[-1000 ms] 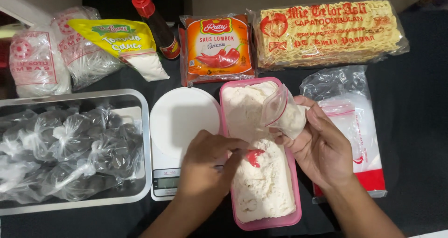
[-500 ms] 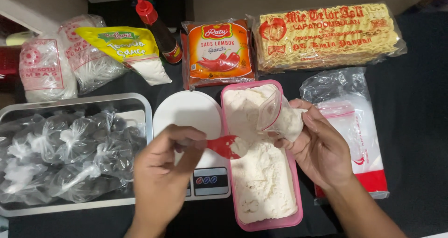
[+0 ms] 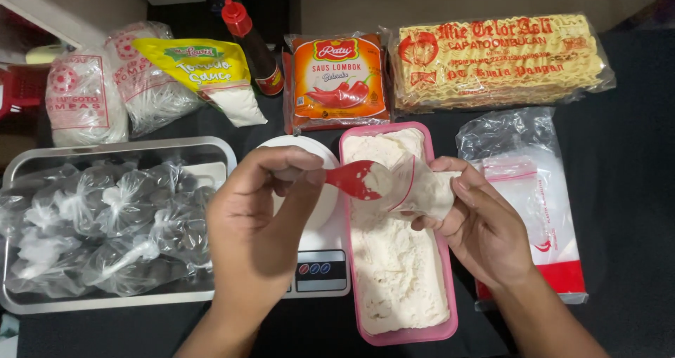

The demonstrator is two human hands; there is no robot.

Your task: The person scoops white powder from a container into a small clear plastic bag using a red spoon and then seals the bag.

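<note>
My left hand [image 3: 260, 221] grips a red plastic spoon [image 3: 351, 178] heaped with white powder, its bowl at the mouth of a small clear plastic bag [image 3: 422, 187]. My right hand [image 3: 485, 224] pinches that bag open; white powder sits inside it. Both are held over a pink rectangular tub [image 3: 401, 333] full of the same white powder. A white digital kitchen scale [image 3: 320, 267] with a round platform lies just left of the tub, partly behind my left hand.
A metal tray [image 3: 112, 302] at left holds several knotted clear bags. Along the back are bags of white granules [image 3: 84, 101], a yellow sauce pouch [image 3: 197, 66], a red-capped bottle [image 3: 249, 38], an orange sauce pack [image 3: 337, 80] and a noodle pack [image 3: 496, 59]. A stack of plastic bags [image 3: 541, 210] lies right.
My left hand scooped powder from the tub, swung out over the scale, then brought the loaded spoon up to the bag's mouth. The right hand kept the bag over the tub.
</note>
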